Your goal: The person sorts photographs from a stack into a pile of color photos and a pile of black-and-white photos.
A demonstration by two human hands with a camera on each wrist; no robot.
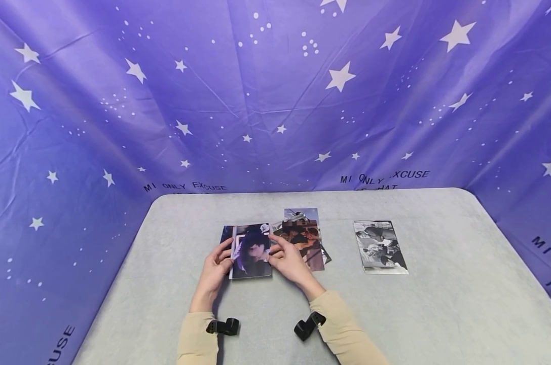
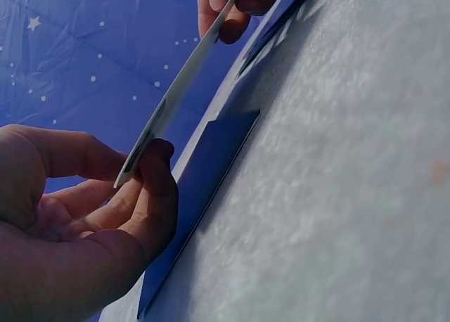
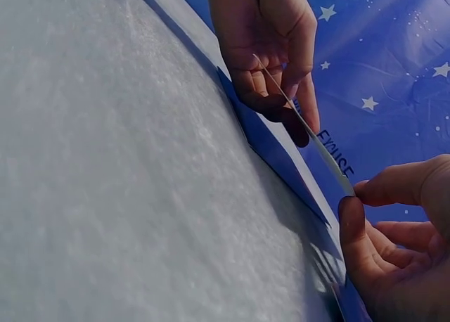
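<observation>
My left hand [image 1: 215, 268] pinches the left edge of a glossy photo print [image 1: 253, 256] showing a dark-haired figure on a purple ground. On its opposite edge, my right hand [image 1: 292, 259] pinches it between thumb and fingers. Seen nearly edge-on in the left wrist view, the photo print [image 2: 179, 86] is raised above the table and tilted. Under it lies another print [image 2: 204, 174] flat on the tabletop, mostly hidden from the head view, where a dark corner [image 1: 227, 233] shows at the upper left.
Just right of my hands lies a loose, overlapping pile of colour photos [image 1: 302, 235]. Farther right rests a small stack of black-and-white photos [image 1: 380, 246]. The table [image 1: 444, 314] is pale grey, with purple star-printed cloth [image 1: 266, 101] around its back and sides.
</observation>
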